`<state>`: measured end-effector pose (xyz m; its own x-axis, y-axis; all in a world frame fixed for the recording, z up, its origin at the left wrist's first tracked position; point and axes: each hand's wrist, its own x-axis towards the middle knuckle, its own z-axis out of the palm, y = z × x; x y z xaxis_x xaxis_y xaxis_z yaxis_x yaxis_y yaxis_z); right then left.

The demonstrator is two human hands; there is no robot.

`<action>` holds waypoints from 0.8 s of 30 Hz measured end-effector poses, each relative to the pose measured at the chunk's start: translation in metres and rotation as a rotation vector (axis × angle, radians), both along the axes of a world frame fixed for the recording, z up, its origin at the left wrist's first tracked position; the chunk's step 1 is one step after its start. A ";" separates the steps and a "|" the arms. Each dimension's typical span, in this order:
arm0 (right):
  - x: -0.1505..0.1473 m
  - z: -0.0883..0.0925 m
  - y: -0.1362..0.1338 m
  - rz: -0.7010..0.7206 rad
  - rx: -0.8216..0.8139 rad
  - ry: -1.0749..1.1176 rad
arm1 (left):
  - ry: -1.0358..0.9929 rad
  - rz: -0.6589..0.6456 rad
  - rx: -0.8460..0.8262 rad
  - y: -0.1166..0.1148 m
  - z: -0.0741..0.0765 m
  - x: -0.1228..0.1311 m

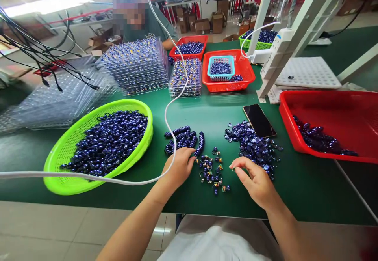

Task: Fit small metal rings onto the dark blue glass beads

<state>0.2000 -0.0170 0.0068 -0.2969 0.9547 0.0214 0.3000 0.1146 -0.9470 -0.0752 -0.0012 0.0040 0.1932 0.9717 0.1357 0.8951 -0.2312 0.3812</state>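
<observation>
My left hand (178, 167) reaches to the near end of several rows of glossy blue-purple beadlike pieces (183, 139). Its thumb and index finger are closed together; what lies between them is too small to make out. My right hand (256, 183) pinches a tiny shiny piece (232, 168) between thumb and forefinger, above the green tabletop. Between the hands lies a loose group of blue pieces with gold-coloured parts (210, 171). Just beyond my right hand spreads a pile of flat, round blue caps (256, 146).
A lime-green basket (50, 176) full of blue pieces stands left, with a white cable (130, 182) crossing it and passing over my left hand. A phone (260, 120) and red bin (339, 115) are right. Behind are stacked clear trays (138, 69), red baskets (249, 77) and a seated person (156, 26).
</observation>
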 end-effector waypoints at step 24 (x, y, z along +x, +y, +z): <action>-0.005 0.007 0.001 0.007 0.133 -0.114 | 0.131 0.192 -0.067 0.025 -0.001 0.031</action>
<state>0.1953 -0.0160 0.0137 -0.3111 0.9436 0.1132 0.4031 0.2388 -0.8834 -0.0446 0.0235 0.0027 0.0160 0.9983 0.0556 0.9629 -0.0304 0.2680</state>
